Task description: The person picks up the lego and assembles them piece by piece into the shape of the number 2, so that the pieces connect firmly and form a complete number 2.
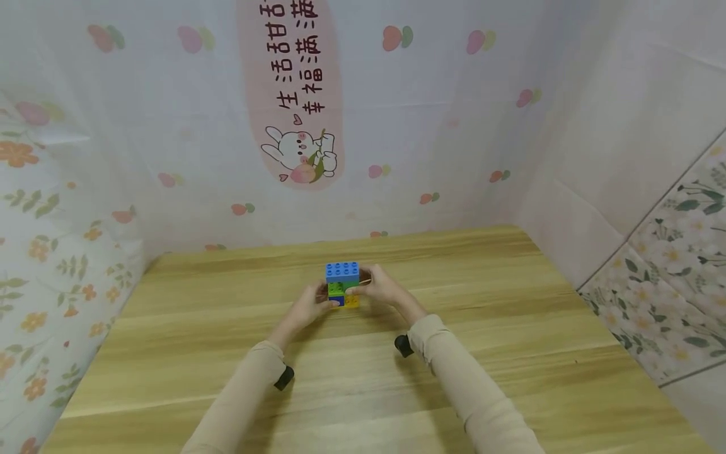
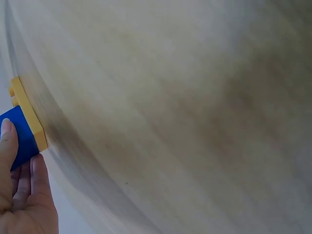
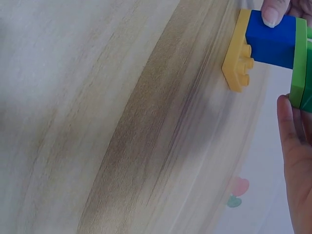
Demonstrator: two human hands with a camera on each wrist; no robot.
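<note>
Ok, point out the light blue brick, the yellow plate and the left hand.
light blue brick (image 1: 342, 272), head view, studded top.
yellow plate (image 3: 236, 53), right wrist view, flat face.
left hand (image 1: 311, 307), head view, back of hand.

Light-blue, green, blue, seemingly yellow-based block stack (image 1: 343, 284), floral-patterned walls (image 1: 68, 252)

Head view: looks forward and down from above the wooden table (image 1: 510, 353), far enough to take in both forearms, with the block stack (image 1: 343, 285) at frame centre. Left wrist view: very near, grazing the tabletop (image 2: 185, 112); stack (image 2: 22, 126) at left edge. Right wrist view: equally near, stack (image 3: 273, 46) at upper right. All three views share the stack and the surrounding tabletop.
</note>
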